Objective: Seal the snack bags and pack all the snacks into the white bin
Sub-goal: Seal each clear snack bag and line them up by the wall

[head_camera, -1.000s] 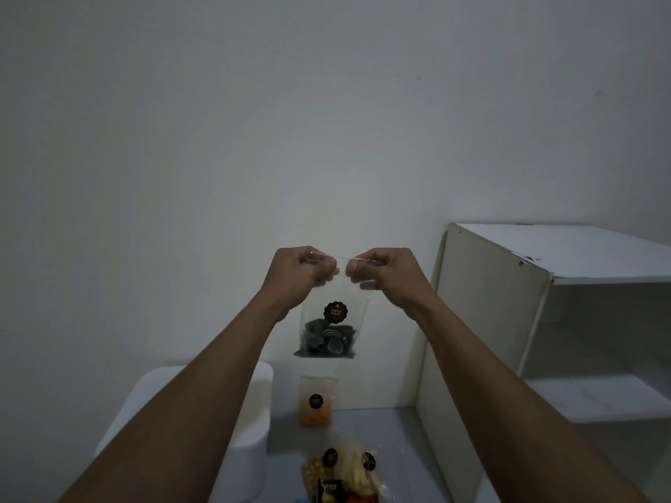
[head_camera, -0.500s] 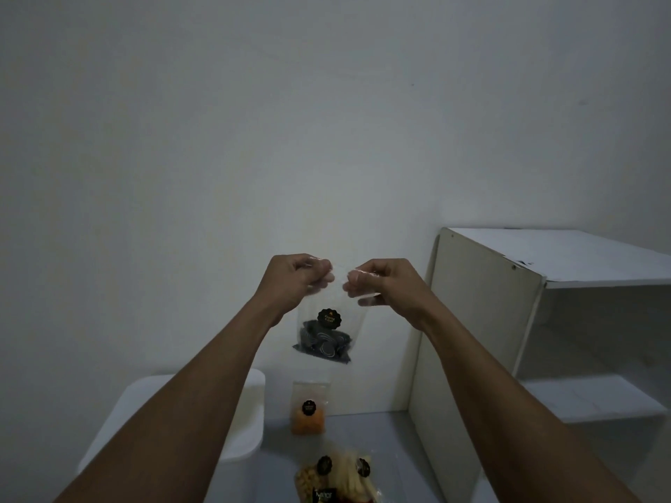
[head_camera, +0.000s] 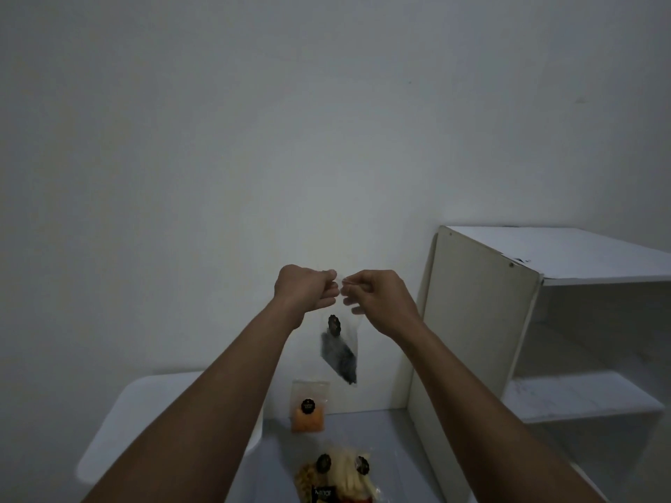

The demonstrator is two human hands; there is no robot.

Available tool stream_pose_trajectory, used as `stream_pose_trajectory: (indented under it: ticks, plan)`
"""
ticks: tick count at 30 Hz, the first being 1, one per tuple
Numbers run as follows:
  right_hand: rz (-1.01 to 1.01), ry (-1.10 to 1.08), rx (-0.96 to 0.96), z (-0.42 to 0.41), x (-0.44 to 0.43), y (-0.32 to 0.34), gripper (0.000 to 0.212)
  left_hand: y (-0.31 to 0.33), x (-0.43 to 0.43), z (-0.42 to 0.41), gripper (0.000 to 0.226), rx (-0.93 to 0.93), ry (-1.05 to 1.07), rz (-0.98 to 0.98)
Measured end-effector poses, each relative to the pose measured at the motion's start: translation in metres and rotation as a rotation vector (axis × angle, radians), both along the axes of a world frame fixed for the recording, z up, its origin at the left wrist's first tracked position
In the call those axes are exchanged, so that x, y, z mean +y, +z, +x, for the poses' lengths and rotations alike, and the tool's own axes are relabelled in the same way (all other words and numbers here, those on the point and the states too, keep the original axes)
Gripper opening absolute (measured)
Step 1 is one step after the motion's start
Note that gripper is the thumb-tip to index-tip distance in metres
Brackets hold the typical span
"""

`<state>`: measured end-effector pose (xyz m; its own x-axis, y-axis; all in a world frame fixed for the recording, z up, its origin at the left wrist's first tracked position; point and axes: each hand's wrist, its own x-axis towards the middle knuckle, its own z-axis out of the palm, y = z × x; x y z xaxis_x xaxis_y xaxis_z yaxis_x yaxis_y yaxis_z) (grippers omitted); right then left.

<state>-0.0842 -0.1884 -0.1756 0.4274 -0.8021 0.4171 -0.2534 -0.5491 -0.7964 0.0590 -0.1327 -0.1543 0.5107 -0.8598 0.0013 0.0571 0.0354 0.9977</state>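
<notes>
Fingers (head_camera: pixel 328 277) of both hands curled, pinching the top strip of the small clear plastic bag of dark snack pieces (head_camera: pixel 339 352). The left hand (head_camera: pixel 304 292) and right hand (head_camera: pixel 379 298) are nearly touching at the strip. The bag hangs in the air before the wall, twisted a bit, well above the grey surface (head_camera: pixel 366 430). Looks like sealing is under way on this bag; cannot tell if the strip is closed yet. The clear bag of orange snack (head_camera: pixel 308 410) stands leaning on the wall, seal state not readable. A heap of clear bags with pale and yellowish snacks (head_camera: pixel 336 473) lies nearer, at the bottom edge. The white rounded plastic bin (head_camera: pixel 145 401) sits at left, partly behind the left forearm, inside not visible. Judged: nothing visibly packed, so all the binning and probably more sealing is left. The white shelf unit (head_camera: pixel 479 321) at right is not involved.
</notes>
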Motion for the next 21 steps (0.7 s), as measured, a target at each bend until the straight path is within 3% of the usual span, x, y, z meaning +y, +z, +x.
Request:
stream_pose_trajectory:
  ticks: [4, 7, 11, 17, 21]
  plan:
    - [0.062, 0.033, -0.010, -0.003, 0.002, -0.003, 0.018, -0.001, 0.002, 0.003, 0.011, 0.003, -0.041, -0.010]
    - [0.258, 0.109, -0.144, -0.008, 0.006, 0.004, 0.031, -0.006, 0.002, 0.002, 0.009, -0.049, -0.116, -0.032]
    - [0.351, 0.120, -0.135, -0.011, 0.003, 0.008, 0.012, -0.011, 0.002, 0.002, 0.013, -0.045, -0.167, -0.015]
    - [0.447, 0.168, -0.121, -0.009, 0.003, 0.004, 0.015, -0.023, 0.006, 0.008, 0.014, 0.135, -0.188, 0.003]
    - [0.450, 0.169, -0.089, -0.005, 0.004, -0.005, 0.017, -0.031, 0.006, 0.015, 0.015, 0.158, -0.185, 0.018]
